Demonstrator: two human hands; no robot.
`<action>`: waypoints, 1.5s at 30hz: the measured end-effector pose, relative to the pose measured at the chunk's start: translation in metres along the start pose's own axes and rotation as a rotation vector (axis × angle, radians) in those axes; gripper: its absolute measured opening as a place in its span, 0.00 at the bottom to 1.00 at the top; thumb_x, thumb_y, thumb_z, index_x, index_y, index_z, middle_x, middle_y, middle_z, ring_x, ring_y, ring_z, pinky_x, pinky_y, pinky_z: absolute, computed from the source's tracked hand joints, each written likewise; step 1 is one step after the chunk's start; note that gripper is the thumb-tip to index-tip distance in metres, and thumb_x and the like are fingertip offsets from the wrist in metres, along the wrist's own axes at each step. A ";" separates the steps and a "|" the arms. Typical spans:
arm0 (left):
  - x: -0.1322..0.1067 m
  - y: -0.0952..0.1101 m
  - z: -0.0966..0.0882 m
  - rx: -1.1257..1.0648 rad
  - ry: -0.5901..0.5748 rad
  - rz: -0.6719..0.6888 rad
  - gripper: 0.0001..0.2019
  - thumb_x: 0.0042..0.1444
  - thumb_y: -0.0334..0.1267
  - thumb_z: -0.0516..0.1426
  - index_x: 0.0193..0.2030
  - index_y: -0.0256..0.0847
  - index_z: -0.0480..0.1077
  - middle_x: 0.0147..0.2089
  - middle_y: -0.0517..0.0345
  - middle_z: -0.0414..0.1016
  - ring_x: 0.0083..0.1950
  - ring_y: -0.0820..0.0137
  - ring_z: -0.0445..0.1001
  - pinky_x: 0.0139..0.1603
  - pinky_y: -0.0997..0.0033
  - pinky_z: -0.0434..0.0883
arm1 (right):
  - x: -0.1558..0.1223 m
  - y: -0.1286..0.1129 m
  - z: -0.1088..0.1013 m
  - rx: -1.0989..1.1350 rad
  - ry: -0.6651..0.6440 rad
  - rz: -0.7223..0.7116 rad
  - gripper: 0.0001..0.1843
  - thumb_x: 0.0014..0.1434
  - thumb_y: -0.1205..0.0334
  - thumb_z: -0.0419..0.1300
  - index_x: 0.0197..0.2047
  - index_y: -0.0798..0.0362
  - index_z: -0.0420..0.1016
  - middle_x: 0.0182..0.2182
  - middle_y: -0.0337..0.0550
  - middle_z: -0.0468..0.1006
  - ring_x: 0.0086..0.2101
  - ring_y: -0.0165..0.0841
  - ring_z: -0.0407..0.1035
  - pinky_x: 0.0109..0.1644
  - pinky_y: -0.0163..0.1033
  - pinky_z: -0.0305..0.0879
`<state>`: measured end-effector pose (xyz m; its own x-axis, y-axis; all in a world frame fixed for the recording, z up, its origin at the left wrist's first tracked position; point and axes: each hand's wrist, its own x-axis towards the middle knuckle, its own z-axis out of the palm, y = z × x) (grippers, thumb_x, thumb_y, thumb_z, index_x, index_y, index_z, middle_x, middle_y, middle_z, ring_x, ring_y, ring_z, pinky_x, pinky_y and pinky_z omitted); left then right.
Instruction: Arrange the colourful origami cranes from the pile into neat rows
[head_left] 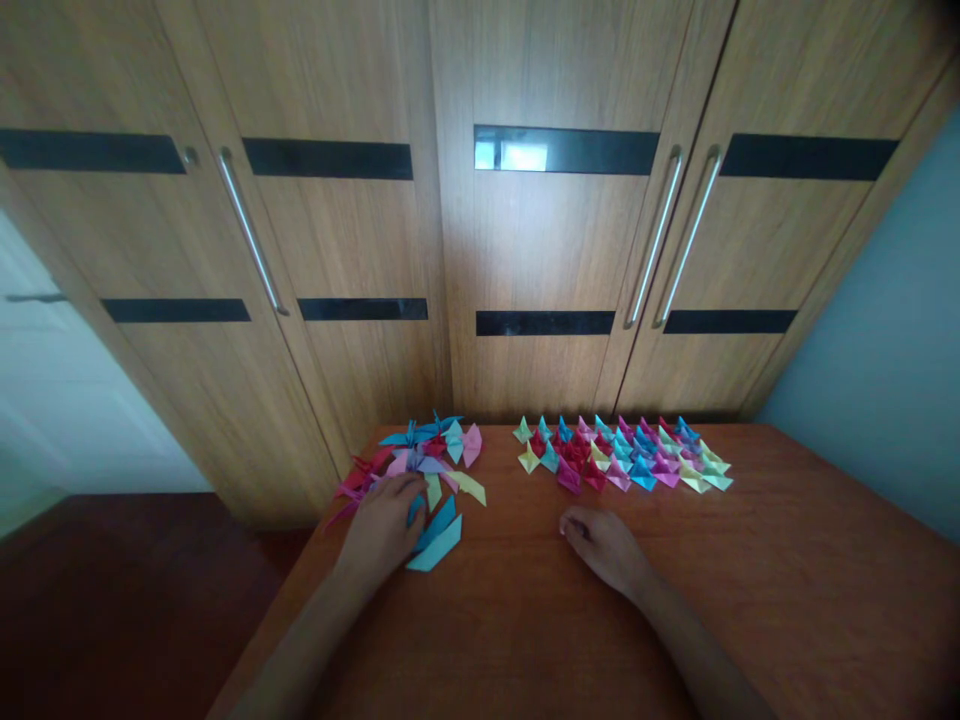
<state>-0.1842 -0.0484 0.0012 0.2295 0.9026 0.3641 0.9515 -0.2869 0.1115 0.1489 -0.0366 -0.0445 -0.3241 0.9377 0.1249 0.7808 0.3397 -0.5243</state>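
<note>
My left hand (386,522) reaches into a loose pile of folded origami paper at the table's left side. Its fingers curl down around a blue folded paper piece (416,509), part of which shows between thumb and fingers. Just beside it lie a light-blue folded strip (436,546) and a darker blue one. Yellow (469,487), pink (472,445), red and purple pieces spread behind the hand. My right hand (604,545) rests on the tabletop with its fingers curled in, and nothing shows in it. Beyond it stand several rows of small pointed origami pieces (619,465) in many colours.
The brown wooden table (510,620) has its back edge near a wooden wardrobe (540,380) with long metal handles (652,240). At the far left is a white door (90,400); a pale blue wall (885,380) stands to the right.
</note>
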 end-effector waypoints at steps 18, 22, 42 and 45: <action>0.083 0.002 0.012 0.196 -0.028 -0.110 0.10 0.57 0.38 0.52 0.41 0.37 0.71 0.44 0.47 0.73 0.50 0.56 0.67 0.52 0.53 0.57 | 0.000 -0.001 -0.003 0.043 -0.008 0.025 0.13 0.59 0.60 0.48 0.29 0.50 0.70 0.24 0.37 0.74 0.27 0.30 0.67 0.31 0.32 0.53; 0.085 0.005 0.012 0.203 0.000 -0.087 0.11 0.59 0.34 0.49 0.38 0.32 0.71 0.39 0.49 0.74 0.47 0.58 0.68 0.52 0.55 0.56 | 0.001 0.000 -0.001 0.034 -0.014 0.034 0.12 0.59 0.61 0.48 0.29 0.51 0.71 0.25 0.37 0.74 0.27 0.30 0.67 0.32 0.32 0.53; 0.040 0.064 -0.017 -0.405 0.219 -0.005 0.08 0.58 0.36 0.51 0.38 0.42 0.72 0.38 0.58 0.76 0.37 0.70 0.73 0.40 0.72 0.68 | 0.001 -0.010 -0.004 0.557 0.046 0.000 0.15 0.59 0.52 0.50 0.35 0.52 0.71 0.23 0.36 0.70 0.25 0.30 0.66 0.31 0.33 0.59; 0.021 0.100 0.003 -0.553 0.101 0.085 0.08 0.57 0.33 0.52 0.37 0.43 0.72 0.37 0.58 0.76 0.38 0.70 0.73 0.42 0.71 0.69 | -0.001 -0.019 -0.008 0.742 0.070 0.036 0.19 0.57 0.45 0.53 0.42 0.51 0.71 0.24 0.36 0.69 0.25 0.29 0.64 0.28 0.33 0.58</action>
<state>-0.0837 -0.0571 0.0176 0.2543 0.8416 0.4765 0.6749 -0.5073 0.5359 0.1391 -0.0431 -0.0279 -0.2509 0.9583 0.1369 0.2164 0.1934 -0.9569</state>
